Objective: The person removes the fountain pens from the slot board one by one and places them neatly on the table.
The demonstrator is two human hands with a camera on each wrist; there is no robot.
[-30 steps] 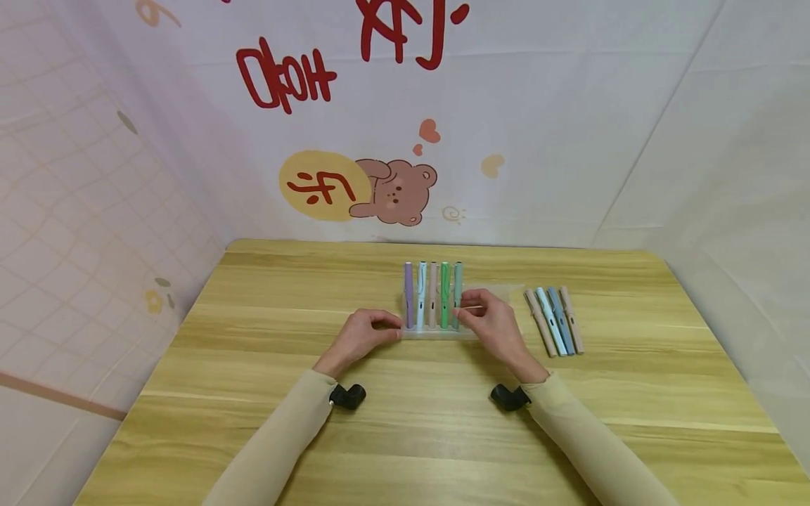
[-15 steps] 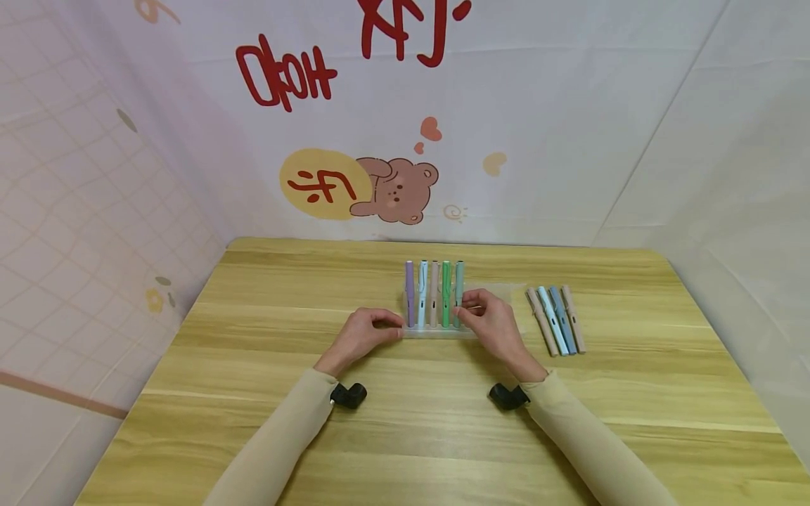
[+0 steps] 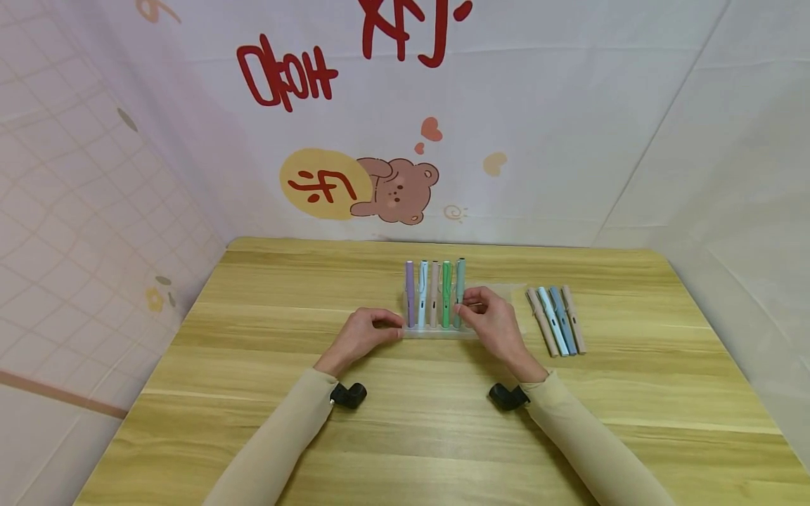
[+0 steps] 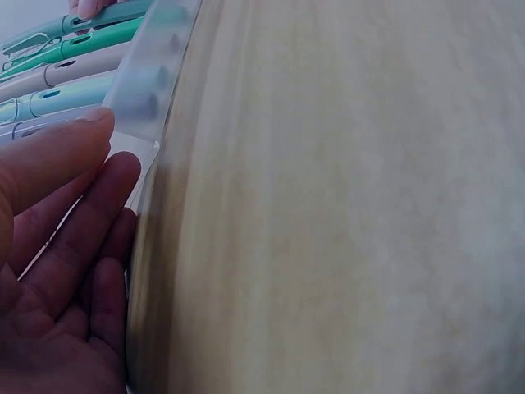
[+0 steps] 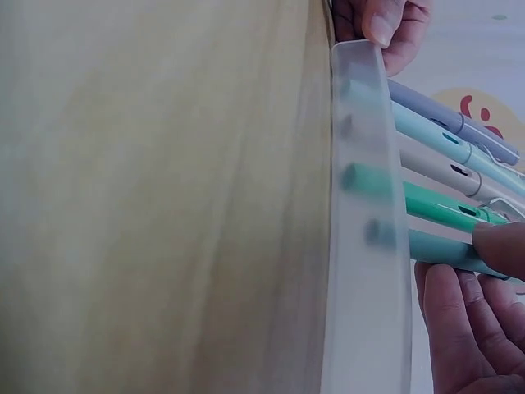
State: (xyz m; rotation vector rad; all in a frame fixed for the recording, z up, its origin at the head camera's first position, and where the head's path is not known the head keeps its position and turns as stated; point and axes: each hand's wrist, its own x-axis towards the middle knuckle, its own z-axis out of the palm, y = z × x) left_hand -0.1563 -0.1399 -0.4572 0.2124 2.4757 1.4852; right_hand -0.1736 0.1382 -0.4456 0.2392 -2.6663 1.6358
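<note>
A frosted clear pen stand (image 5: 369, 320) holds a row of upright pens. From left to right they are a purple pen (image 3: 410, 295), a light blue pen (image 3: 422, 302), a pinkish-beige pen (image 3: 434, 295), a green pen (image 3: 446, 299) and a teal pen (image 3: 460, 275). My right hand (image 3: 496, 325) pinches the teal pen between thumb and fingers; its lower end shows blurred through the stand in the right wrist view. At the stand's left end, my left hand (image 3: 363, 334) holds the corner between thumb and fingers.
To the right of the stand, several capped pens lie side by side on the wooden table (image 3: 405, 436): two beige, a light blue pen (image 3: 553, 321) and a blue pen (image 3: 562, 320). A printed cloth wall (image 3: 538, 112) stands behind the table.
The teal pen has risen slightly above the tops of the other pens, still in my right hand. My left hand stays at the stand's left end.
</note>
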